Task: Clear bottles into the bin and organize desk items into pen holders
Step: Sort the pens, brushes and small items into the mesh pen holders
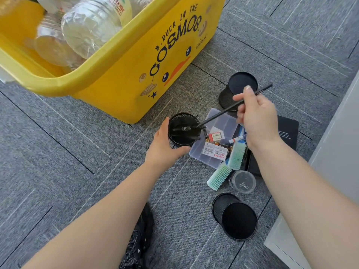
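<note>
My left hand (162,146) grips a black mesh pen holder (183,129) standing upright on the grey carpet. A dark pen lies inside it. My right hand (256,117) pinches a thin black pencil (223,112), slanted with its lower tip at the holder's rim. Two more black mesh pen holders lie on their sides, one behind my right hand (238,86), one near my right forearm (236,218). Clear plastic bottles (91,28) fill the yellow bin (147,61).
A clear compartment tray (206,158) holds an eraser, staple boxes and a marker. Two green-bristled brushes (219,178), a small clear lidded tub (242,181) and a black notebook (287,131) lie around it. White furniture (338,136) stands at the right.
</note>
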The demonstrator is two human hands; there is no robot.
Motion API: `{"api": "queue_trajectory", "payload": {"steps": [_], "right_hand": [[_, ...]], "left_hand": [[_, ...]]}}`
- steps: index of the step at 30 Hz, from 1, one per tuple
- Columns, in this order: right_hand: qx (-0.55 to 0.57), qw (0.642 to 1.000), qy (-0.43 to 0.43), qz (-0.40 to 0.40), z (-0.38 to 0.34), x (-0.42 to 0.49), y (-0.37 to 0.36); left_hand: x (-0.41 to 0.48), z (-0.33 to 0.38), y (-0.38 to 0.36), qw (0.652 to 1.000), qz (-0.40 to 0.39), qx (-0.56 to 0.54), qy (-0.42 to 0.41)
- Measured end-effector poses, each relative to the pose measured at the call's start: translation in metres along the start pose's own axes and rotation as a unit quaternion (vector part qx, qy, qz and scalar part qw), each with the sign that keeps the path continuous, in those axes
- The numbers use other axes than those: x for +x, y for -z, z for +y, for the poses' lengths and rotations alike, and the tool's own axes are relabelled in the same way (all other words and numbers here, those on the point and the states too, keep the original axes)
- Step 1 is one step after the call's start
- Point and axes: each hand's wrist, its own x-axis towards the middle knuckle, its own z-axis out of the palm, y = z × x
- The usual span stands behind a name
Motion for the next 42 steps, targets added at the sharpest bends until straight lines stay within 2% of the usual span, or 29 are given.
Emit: {"api": "queue_trajectory", "payload": {"steps": [4, 8, 12, 18, 23, 26, 29, 30, 32, 33, 34, 38, 42], "right_hand": [[0.004, 0.999, 0.012, -0.043, -0.007, -0.001, -0.004], [-0.028, 0.992, -0.027, -0.122, -0.004, -0.006, -0.019], [-0.046, 0.989, -0.017, -0.143, 0.006, -0.013, -0.023], [0.08, 0.985, -0.055, -0.142, 0.012, -0.013, -0.017], [0.05, 0.992, -0.024, -0.116, 0.006, -0.009, -0.017], [-0.099, 0.983, 0.077, -0.137, 0.004, -0.011, -0.018], [-0.258, 0.94, 0.14, -0.173, 0.009, -0.013, -0.025], [-0.355, 0.901, 0.168, -0.184, 0.009, -0.014, -0.027], [-0.564, 0.765, 0.232, -0.206, 0.01, -0.016, -0.032], [-0.616, 0.714, 0.254, -0.214, 0.009, -0.018, -0.034], [-0.644, 0.682, 0.27, -0.22, 0.008, -0.021, -0.036], [-0.662, 0.633, 0.339, -0.214, 0.003, -0.025, -0.046], [-0.642, 0.641, 0.375, -0.189, 0.006, -0.021, -0.046]], "left_hand": [[0.0, 0.0, 0.0, 1.0, -0.001, 0.0, 0.001], [0.0, -0.001, -0.001, 1.0, -0.001, -0.006, -0.002], [-0.001, -0.002, -0.002, 1.0, 0.003, -0.005, 0.002], [-0.002, -0.002, -0.001, 1.0, 0.0, -0.012, 0.002], [-0.004, 0.0, 0.001, 1.0, 0.004, -0.017, -0.001], [-0.005, 0.003, 0.001, 1.0, 0.006, -0.011, -0.011], [-0.005, 0.004, 0.001, 1.0, 0.013, -0.001, -0.01], [-0.005, 0.004, 0.002, 1.0, 0.014, 0.002, -0.011], [-0.004, 0.004, 0.002, 1.0, 0.015, 0.004, -0.015], [-0.004, 0.004, 0.002, 1.0, 0.016, 0.004, -0.015], [-0.004, 0.004, 0.002, 1.0, 0.016, 0.002, -0.015], [-0.003, 0.004, 0.002, 1.0, 0.013, -0.001, -0.017], [-0.004, 0.004, 0.001, 1.0, 0.013, -0.009, -0.014]]}}
